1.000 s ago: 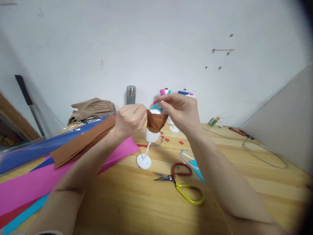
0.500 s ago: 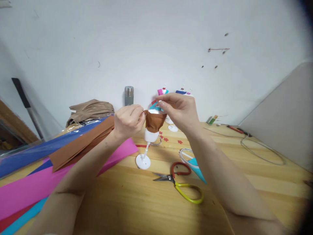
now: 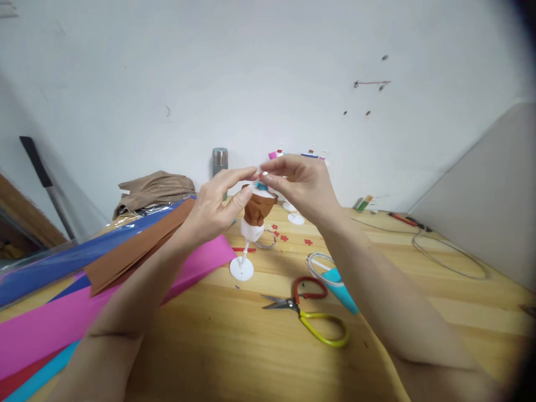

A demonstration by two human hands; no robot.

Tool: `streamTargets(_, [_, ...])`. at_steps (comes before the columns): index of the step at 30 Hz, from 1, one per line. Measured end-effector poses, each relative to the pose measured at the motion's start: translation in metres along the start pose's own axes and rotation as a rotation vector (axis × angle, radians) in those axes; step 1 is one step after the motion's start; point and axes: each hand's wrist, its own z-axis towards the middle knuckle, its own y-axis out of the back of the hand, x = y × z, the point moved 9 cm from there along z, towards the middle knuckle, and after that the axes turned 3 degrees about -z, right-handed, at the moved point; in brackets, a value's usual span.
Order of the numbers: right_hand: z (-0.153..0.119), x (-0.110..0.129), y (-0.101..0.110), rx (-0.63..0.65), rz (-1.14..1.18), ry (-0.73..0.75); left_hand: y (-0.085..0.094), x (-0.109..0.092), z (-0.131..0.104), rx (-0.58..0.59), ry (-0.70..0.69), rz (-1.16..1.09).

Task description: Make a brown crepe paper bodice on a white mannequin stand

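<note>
A small white dress form on a thin stand with a round base is in front of me, tilted slightly. Brown cloth wraps its upper body, with bits of teal and red at the neck. At its top, my right hand pinches the knob between thumb and fingers. My left hand is open beside the form, its thumb near the cloth's upper left edge and its fingers reaching toward the knob. Whether the left thumb touches the cloth I cannot tell.
Red-and-yellow-handled scissors lie in front, near a white ring and teal cloth. Brown strips and pink cloth spread at left. Behind are a flask and other small forms; red flower pieces lie nearby.
My left hand has let go of the brown cloth's edge and opened. The dress form has shifted a little left and its base farther away. My right hand is still at its top.
</note>
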Motion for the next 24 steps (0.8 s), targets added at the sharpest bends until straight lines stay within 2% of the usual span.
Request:
streamTargets(3, [-0.002,0.000,-0.003,0.032,0.015,0.003,-0.005,-0.001,0.001,0.073,-0.027,-0.014])
streamTargets(5, [-0.006,0.003,-0.002,0.032,0.013,0.040,-0.006,0.002,0.001,0.083,-0.054,-0.006])
streamTargets(8, [-0.021,0.008,0.010,-0.044,-0.039,0.141,-0.004,0.003,0.001,0.069,-0.098,0.015])
streamTargets(11, [-0.040,0.006,0.020,-0.155,-0.200,0.256,-0.002,0.004,0.001,0.064,-0.098,0.045])
streamTargets(14, [-0.052,0.000,0.014,-0.194,-0.374,0.360,-0.003,0.005,0.001,0.069,-0.083,0.054])
streamTargets(17, [-0.055,-0.001,0.002,-0.235,-0.450,0.444,-0.003,0.004,0.001,0.061,-0.095,0.042])
streamTargets(24, [-0.056,0.008,-0.006,-0.318,-0.454,0.437,-0.005,0.007,0.000,0.040,-0.109,0.041])
